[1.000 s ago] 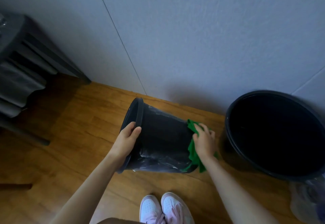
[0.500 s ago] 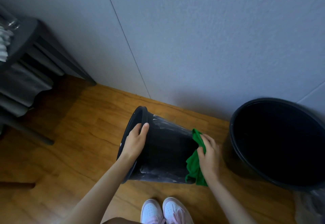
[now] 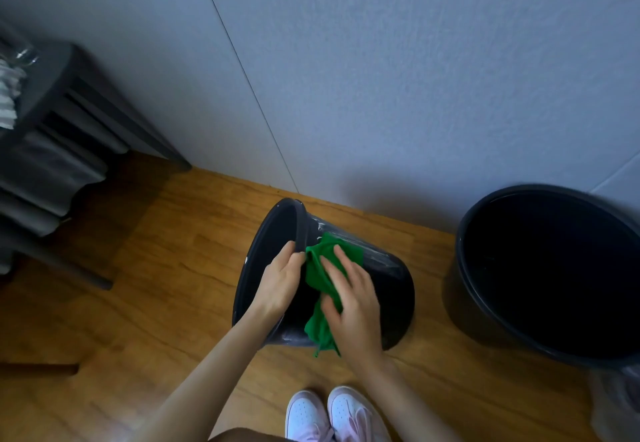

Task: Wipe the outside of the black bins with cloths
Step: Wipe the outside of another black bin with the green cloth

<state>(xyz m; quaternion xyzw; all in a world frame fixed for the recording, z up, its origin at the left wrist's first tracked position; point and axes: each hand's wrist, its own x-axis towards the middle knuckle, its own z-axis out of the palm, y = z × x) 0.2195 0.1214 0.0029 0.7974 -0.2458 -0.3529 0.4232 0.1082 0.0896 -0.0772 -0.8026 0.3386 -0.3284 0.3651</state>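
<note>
A small black bin (image 3: 388, 289) lies tipped on its side on the wooden floor, its mouth facing left. My left hand (image 3: 280, 285) grips its rim, fingers curled over the edge. My right hand (image 3: 353, 303) presses a green cloth (image 3: 320, 289) flat against the bin's upper side, close to the rim; the cloth hangs down toward me. A second, larger black bin (image 3: 485, 303) stands upright at the right, near the wall.
A grey wall (image 3: 381, 77) runs just behind both bins. A dark slatted piece of furniture (image 3: 62, 150) with a leg on the floor stands at the left. My white shoes (image 3: 332, 414) are directly below the tipped bin. Clear plastic (image 3: 616, 403) lies at the lower right.
My right hand has slid the green cloth from the bin's base end leftward along its side to just beside the rim. My left hand has kept its grip on the rim.
</note>
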